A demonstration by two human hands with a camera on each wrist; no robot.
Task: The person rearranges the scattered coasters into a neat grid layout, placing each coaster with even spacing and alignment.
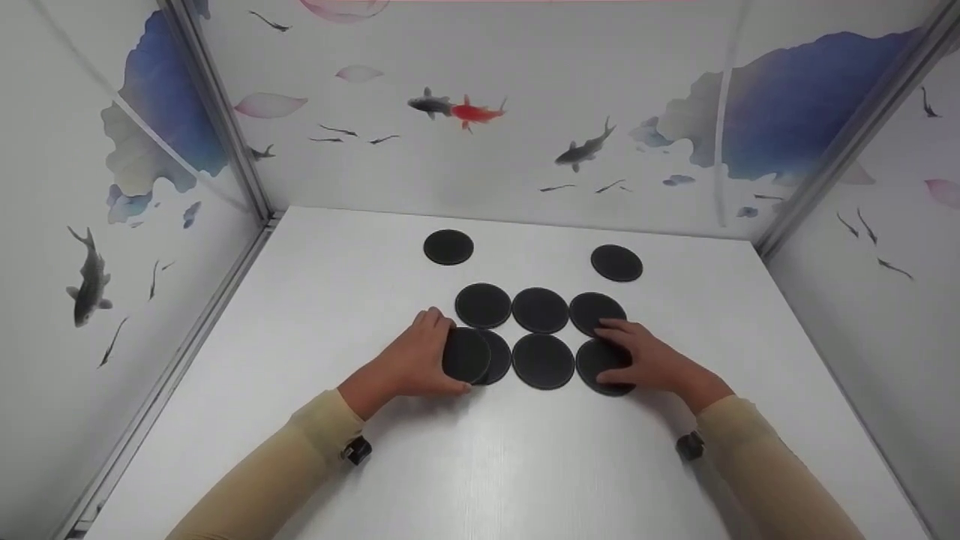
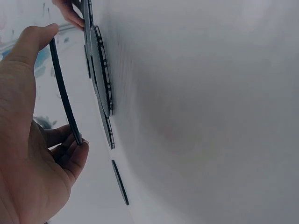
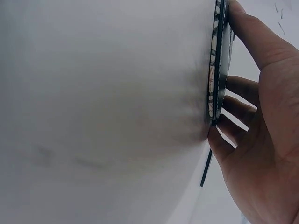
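My left hand (image 1: 420,358) holds a round black coaster (image 1: 465,356) by its rim, thumb on one side and fingers on the other. In the left wrist view that held coaster (image 2: 65,91) is tilted and apart from the coasters below. It partly covers the front-left coaster (image 1: 499,358) in the head view. My right hand (image 1: 651,358) has thumb and fingers round the rim of the front-right coaster (image 1: 595,361). In the right wrist view this coaster (image 3: 224,60) lies flat, low over the white table, against a pale patterned edge. The front-middle coaster (image 1: 543,361) lies between the hands.
Behind lie a back-left coaster (image 1: 483,305), a back-middle coaster (image 1: 540,310) and a back-right coaster (image 1: 592,309). Farther off are two single coasters, one left (image 1: 448,247), one right (image 1: 616,262). Fish-printed panels (image 1: 480,172) enclose the white table (image 1: 495,465).
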